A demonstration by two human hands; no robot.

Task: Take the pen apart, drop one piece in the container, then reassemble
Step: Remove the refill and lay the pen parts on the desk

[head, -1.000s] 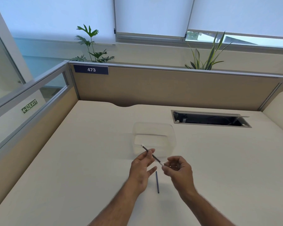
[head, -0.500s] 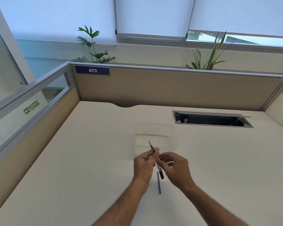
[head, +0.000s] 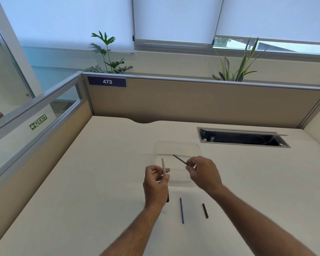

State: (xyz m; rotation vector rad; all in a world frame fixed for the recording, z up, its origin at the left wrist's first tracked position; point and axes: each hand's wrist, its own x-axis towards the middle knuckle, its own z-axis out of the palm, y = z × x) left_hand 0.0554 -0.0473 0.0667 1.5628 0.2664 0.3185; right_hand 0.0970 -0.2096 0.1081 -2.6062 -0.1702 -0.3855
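My left hand (head: 156, 183) pinches a thin white pen tube (head: 163, 166), held nearly upright just left of the clear plastic container (head: 175, 147). My right hand (head: 203, 173) grips a thin dark pen piece (head: 180, 160) by its near end, and its far tip points up-left over the container's open top. Two more pen parts lie on the desk near me: a long dark blue rod (head: 181, 210) and a shorter black piece (head: 205, 211) to its right. A dark sliver shows under my left wrist; what it is I cannot tell.
The cream desk (head: 100, 182) is walled by beige partitions at the back and left, with a sign reading 473 (head: 107, 81). An open cable hatch (head: 242, 138) sits at the back right. Two plants stand behind the partition.
The pen has come apart: my left hand now holds the white tube, my right holds the dark piece and has lifted it over the container. A short black piece now lies on the desk.
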